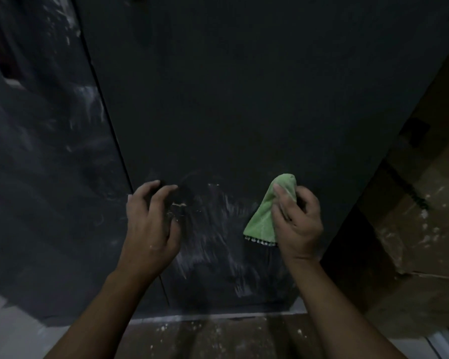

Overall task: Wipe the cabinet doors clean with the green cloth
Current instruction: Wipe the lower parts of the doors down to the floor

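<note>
Green cloth point(265, 216) sits right of centre in the lower half of the frame, bunched in the right hand point(298, 224). The fingers and thumb curl round its upper part, so that a rounded fold sticks up above the index finger. The rest hangs down to a flat hem with dark and white stitching. The cloth lies in front of the dark cabinet door point(244, 99) that fills the middle of the frame; whether it presses on the panel cannot be told.

Left of centre, at about the same height, the left hand point(151, 221) has its fingers half bent and spread, with nothing visible in its grasp. The fingertips point at the door beside a small pale crumb point(178, 204).

White smears point(218, 229) streak the door between and below the two hands. A thin seam point(109, 120) divides this door from a neighbouring door point(36, 151) at the left, also marked with pale streaks. A speckled floor point(218, 338) runs along the bottom edge, and a brown cardboard box point(412, 229) stands at the right.
</note>
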A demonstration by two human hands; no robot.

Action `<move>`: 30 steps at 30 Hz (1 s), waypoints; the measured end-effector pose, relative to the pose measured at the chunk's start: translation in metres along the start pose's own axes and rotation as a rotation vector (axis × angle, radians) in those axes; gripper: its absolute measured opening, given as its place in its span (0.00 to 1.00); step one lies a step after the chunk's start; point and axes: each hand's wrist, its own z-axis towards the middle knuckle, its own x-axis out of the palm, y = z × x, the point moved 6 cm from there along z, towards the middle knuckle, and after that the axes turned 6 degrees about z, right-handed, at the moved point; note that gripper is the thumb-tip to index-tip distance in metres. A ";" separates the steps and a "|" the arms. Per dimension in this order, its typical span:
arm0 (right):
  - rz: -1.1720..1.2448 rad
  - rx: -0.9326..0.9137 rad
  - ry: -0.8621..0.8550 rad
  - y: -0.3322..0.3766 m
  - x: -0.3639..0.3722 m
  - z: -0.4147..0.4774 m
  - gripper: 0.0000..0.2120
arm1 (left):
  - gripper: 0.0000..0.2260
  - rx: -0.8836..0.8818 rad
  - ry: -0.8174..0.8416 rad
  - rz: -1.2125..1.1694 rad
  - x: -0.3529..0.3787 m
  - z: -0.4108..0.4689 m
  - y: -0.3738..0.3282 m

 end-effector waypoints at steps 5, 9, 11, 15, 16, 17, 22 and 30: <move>-0.122 -0.055 -0.099 0.005 0.006 -0.005 0.17 | 0.27 0.008 0.001 0.025 -0.001 -0.003 0.008; -0.050 -0.154 0.117 0.012 0.016 -0.010 0.12 | 0.28 0.005 -0.072 0.042 0.003 -0.001 0.004; -0.021 -0.226 0.270 0.014 0.032 -0.022 0.11 | 0.29 -0.024 -0.103 0.052 0.006 -0.001 0.002; -0.123 -0.375 0.494 0.009 0.054 -0.048 0.14 | 0.32 -0.064 -0.153 0.044 0.008 0.001 0.002; -0.122 -0.391 0.524 0.008 0.055 -0.051 0.14 | 0.32 -0.074 -0.168 0.029 0.007 0.001 0.003; -0.107 -0.398 0.549 0.007 0.056 -0.052 0.14 | 0.32 -0.085 -0.181 0.013 0.006 0.001 0.004; -0.039 -0.419 0.613 0.018 0.045 -0.045 0.14 | 0.32 -0.093 -0.199 -0.018 -0.002 0.001 0.009; 0.138 0.017 -0.022 0.061 0.044 0.013 0.19 | 0.28 -0.022 -0.151 -0.047 -0.014 0.000 0.020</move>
